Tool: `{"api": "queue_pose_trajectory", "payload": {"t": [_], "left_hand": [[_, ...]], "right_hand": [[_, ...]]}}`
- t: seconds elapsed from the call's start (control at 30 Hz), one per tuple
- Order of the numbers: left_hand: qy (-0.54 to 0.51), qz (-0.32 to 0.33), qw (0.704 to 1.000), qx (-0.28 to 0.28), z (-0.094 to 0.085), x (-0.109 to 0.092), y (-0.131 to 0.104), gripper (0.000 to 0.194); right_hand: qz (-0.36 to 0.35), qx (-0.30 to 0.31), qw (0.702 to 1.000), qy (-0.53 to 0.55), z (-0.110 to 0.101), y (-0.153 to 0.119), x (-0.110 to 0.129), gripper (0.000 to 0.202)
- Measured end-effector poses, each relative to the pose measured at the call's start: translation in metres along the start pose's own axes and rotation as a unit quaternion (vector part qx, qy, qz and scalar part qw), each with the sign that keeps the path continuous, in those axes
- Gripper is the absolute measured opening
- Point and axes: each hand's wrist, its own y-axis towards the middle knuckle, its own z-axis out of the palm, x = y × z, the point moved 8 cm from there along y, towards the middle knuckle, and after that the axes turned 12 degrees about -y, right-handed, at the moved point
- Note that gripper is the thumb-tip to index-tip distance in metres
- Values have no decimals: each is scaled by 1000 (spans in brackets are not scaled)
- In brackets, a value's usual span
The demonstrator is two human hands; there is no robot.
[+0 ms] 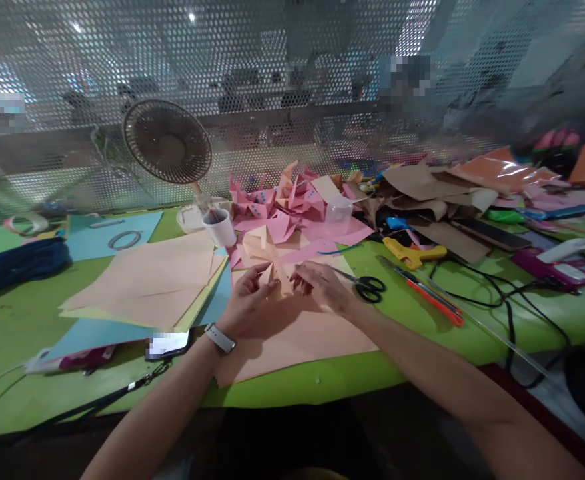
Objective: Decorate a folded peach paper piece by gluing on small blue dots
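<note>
Between my hands, above a large peach paper sheet (pixel 292 340), is a small folded peach paper piece (pixel 268 275). My left hand (pixel 246 299), with a pale watch on its wrist, pinches the piece's left side between thumb and fingers. My right hand (pixel 320 285) is closed, its fingers curled together at the right of the folded piece. What those fingertips hold, if anything, is too small to make out. Dark-handled scissors (pixel 370 289) lie just right of my right hand. Pink folded paper shapes (pixel 282 227) sit behind the hands.
Left lies a stack of coloured sheets (pixel 147 280), a phone (pixel 168 345) partly beneath it. A white cup (pixel 219 228) and a fan (pixel 167 141) stand behind. Rightward are a yellow glue gun (pixel 412 253), an orange-handled cutter (pixel 435 299), black cables (pixel 512 290) and brown paper (pixel 422 183).
</note>
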Motion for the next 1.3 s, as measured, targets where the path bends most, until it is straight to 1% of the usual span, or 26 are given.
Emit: {"api": "queue_pose_trajectory", "payload": {"t": [0.07,0.17,0.2,0.23,0.27,0.3,0.33,0.4,0.47,0.53,0.57,0.63,0.7,0.73,0.8,0.9,0.93,0.97,1.07,1.1,1.17,1.23,1.3], "left_hand": [[-1,17,1000,1,0,-1,1,39],[-15,21,1000,13,0,1,2,34],[-19,18,1000,16,0,1,2,33],[-21,16,1000,17,0,1,2,33],[-23,15,999,17,0,1,3,35],[-25,16,999,15,-1,1,3,38],[-28,20,999,9,-2,0,4,43],[-32,25,999,-21,-9,-1,7,50],[-46,18,997,-65,-18,-1,9,47],[-73,11,992,-106,-28,-1,10,39],[-87,7,990,-114,-30,-1,11,37],[-112,-1,987,-120,-33,-3,12,42],[-127,-17,985,-118,-34,-2,12,54],[-131,-24,984,-118,-35,-2,13,60],[-127,-27,984,-124,-36,-1,13,66],[-118,-37,984,-131,-35,1,12,63],[-123,-53,983,-124,-32,3,11,61],[-133,-71,983,-106,-27,6,9,60],[-164,-121,979,-24,-6,8,3,63],[-169,-128,977,-10,-2,7,1,66],[-170,-126,977,-18,-2,3,-2,69],[-166,-97,981,-38,-6,-3,-2,66],[-150,-59,986,-45,-11,-11,-1,61]], "right_hand": [[34,49,998,-11,9,-2,-2,43],[85,154,984,-5,30,-10,-6,47],[98,175,980,-4,34,-12,-8,45],[107,182,977,-10,36,-13,-10,41],[110,173,979,-25,34,-13,-11,37],[107,149,982,-47,28,-11,-13,34],[96,112,986,-76,20,-8,-13,32],[52,18,987,-154,0,-2,-9,30],[5,-59,972,-226,-16,1,-3,29],[-25,-99,955,-278,-24,3,1,23],[-38,-110,947,-299,-25,4,2,20],[-62,-134,928,-342,-28,5,5,16],[-79,-158,910,-376,-31,5,8,15],[-80,-167,905,-383,-33,5,8,16],[-74,-178,902,-386,-37,5,8,17],[-54,-192,906,-372,-44,4,8,23],[-47,-197,909,-365,-47,4,8,24],[-41,-200,910,-360,-48,4,8,26],[-35,-205,909,-360,-52,3,9,27],[-34,-205,909,-362,-52,4,9,27],[-29,-202,908,-366,-52,4,7,27],[-22,-199,908,-368,-52,5,4,27],[-13,-198,907,-371,-53,6,1,27]]}}
